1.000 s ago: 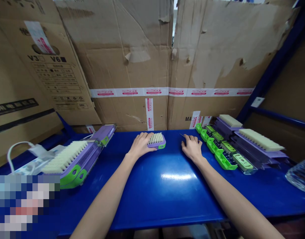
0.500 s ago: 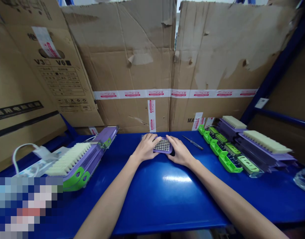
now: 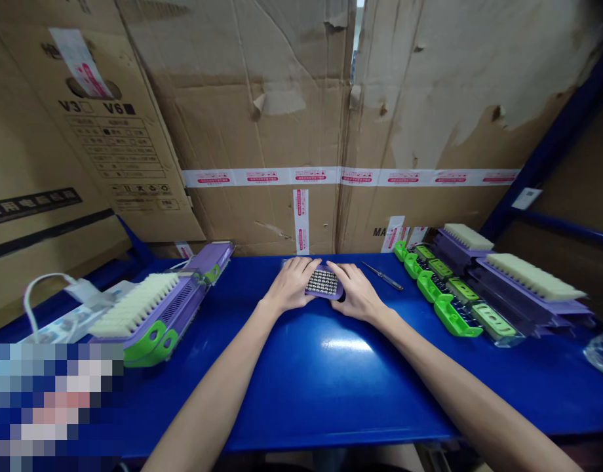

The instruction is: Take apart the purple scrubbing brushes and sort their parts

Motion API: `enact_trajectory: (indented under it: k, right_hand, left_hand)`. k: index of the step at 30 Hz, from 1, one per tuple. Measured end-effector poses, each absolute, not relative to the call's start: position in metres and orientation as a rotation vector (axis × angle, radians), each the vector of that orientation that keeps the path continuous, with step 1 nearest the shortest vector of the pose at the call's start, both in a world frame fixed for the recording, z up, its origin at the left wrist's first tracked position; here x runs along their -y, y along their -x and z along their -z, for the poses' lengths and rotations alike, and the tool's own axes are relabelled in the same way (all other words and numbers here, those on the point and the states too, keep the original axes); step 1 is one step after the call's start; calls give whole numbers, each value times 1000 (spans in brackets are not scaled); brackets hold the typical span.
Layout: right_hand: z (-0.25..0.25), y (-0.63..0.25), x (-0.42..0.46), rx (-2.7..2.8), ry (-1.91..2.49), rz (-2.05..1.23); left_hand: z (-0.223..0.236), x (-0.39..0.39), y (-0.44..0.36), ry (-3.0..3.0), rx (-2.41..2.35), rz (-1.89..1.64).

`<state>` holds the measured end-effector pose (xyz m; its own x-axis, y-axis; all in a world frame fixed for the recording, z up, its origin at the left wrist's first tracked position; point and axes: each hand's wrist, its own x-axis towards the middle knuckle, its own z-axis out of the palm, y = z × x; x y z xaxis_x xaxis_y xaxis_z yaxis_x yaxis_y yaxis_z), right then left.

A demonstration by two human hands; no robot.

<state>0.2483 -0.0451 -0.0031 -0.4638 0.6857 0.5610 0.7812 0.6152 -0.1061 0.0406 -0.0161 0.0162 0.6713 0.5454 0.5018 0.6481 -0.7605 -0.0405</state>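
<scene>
A small purple tray-like part (image 3: 323, 282), its face covered with rows of small silvery pieces, sits between my two hands near the back of the blue table. My left hand (image 3: 292, 283) closes on its left side, fingers over the far edge. At the right side, my right hand (image 3: 353, 292) grips it with the thumb toward me and the fingers along the far edge. The undersides of both hands and the part's far edge are hidden. Just right of my right hand lies a screwdriver (image 3: 383, 276) with a clear handle.
On the left are purple-and-green units, one topped by a cream bristle pad (image 3: 137, 305), beside a white plug (image 3: 85, 295) with its cable. Green clips (image 3: 446, 314) and purple parts with cream bristle pads (image 3: 535, 276) line the right. Cardboard (image 3: 262, 131) walls the back.
The camera view has shifted slightly. Both hands stay on the purple part, which looks tilted a little differently; my right fingers have shifted slightly at its edge.
</scene>
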Motion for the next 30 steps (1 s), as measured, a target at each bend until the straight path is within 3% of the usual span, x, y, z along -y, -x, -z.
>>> enact_trajectory:
  k: [6, 14, 20, 30]
  right_hand:
    - [1, -247, 47, 2286, 1194, 270]
    - [-7, -262, 47, 2281, 1048, -31]
    - [-8, -263, 50, 2234, 1337, 156]
    - [12, -269, 41, 2119, 1368, -11]
  left_hand:
    - [-17, 15, -41, 2676, 985, 666]
    - [-24, 21, -48, 2815, 940, 738]
    - [-26, 19, -46, 2694, 1122, 699]
    - [-15, 2, -20, 2627, 1289, 679]
